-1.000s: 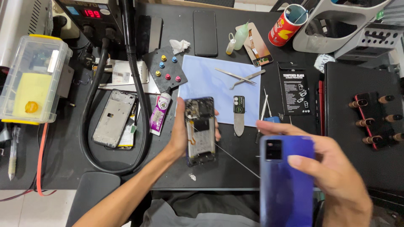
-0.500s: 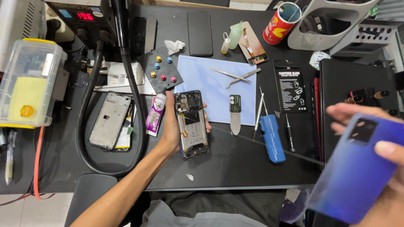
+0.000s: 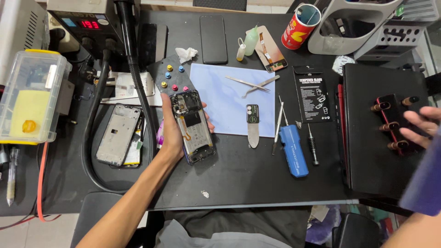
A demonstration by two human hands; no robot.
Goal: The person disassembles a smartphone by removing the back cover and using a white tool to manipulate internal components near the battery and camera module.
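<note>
- At the far left stands a clear plastic box with a yellow lid edge, and something yellow is inside it.
- Next to it, a thick black hose comes down from a machine with a red display and makes a loop on the dark table.
- Inside this loop lies a silver phone frame, flat on the table.
- The left hand is closed around an opened phone. The fingers wrap its left edge from behind, and the thumb side is at its right edge. The phone is a little above the table, upright and slightly tilted, with its inner parts facing the camera.
- Just right of the phone is a light blue mat. Metal tweezers lie on it, and a flat metal prying tool lies over its lower edge.
- Further right, a blue-handled screwdriver and a thin black one lie side by side, below a black packet.
- At the right edge, the right hand holds a blue phone back cover, blurred, over a black case. The fingers are bent over the cover's top; how firmly they grip I cannot tell.
</note>
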